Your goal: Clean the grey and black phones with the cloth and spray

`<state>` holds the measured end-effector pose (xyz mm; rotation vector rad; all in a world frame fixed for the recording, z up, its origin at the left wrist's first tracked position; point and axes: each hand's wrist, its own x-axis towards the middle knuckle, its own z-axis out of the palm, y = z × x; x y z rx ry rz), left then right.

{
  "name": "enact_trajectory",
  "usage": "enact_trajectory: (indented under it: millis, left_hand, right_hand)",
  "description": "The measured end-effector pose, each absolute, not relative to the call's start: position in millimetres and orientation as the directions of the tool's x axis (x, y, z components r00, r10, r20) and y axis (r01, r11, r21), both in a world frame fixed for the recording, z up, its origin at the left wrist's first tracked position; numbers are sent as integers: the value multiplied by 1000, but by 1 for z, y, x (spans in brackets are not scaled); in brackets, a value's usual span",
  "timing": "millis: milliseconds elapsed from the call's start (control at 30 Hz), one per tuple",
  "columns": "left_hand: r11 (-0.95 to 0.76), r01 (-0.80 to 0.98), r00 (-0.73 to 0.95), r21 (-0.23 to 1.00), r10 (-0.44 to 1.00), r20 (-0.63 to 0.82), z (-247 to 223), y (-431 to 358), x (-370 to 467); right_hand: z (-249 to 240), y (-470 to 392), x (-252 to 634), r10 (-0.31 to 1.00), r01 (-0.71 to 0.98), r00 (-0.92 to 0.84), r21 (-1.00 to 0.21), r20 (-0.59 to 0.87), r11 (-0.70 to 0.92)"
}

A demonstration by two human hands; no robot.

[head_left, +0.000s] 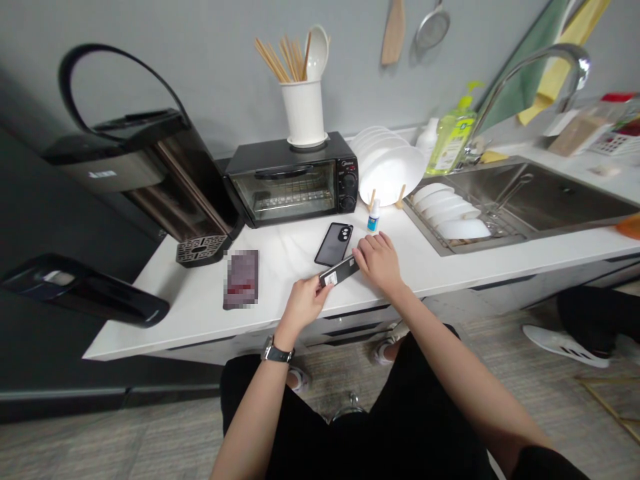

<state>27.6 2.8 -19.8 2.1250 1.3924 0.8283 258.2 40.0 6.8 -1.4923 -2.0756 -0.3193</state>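
Note:
Above the counter, my left hand (305,303), with a watch on the wrist, grips the near left end of a narrow dark bar-shaped item (341,271) that carries a white label. The fingers of my right hand (379,263) are bent over its other end, partly hiding it. What kind of item it is I cannot make out. Just behind it lies a grey phone case (334,244) with a black rim and camera holes. Near my right fingertips stands a small white spray bottle (373,219) with a blue label.
A pixelated dark purple flat thing (241,280) lies left on the white counter (280,297). Behind are a toaster oven (295,190) and a tall drink dispenser (165,187). Racked plates (393,173) and a sink (565,200) with bowls are right. Another person's shoe (567,345) shows below.

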Motion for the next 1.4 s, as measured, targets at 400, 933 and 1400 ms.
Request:
enact_trajectory:
  millis: [400, 933, 1400]
  left_hand:
    - [-440, 694, 369, 570, 897, 243, -16, 5, 25]
    - [-432, 678, 353, 594, 901, 252, -17, 5, 24]
    - [-346, 512, 308, 786, 928, 208, -7, 4, 25]
  right_hand:
    - [-4, -15, 182, 642, 694, -520, -161, 564, 702]
    - [-2, -9, 186, 626, 652, -526, -199, 575, 731]
    - [5, 14, 223, 685, 812, -388, -122, 617, 570]
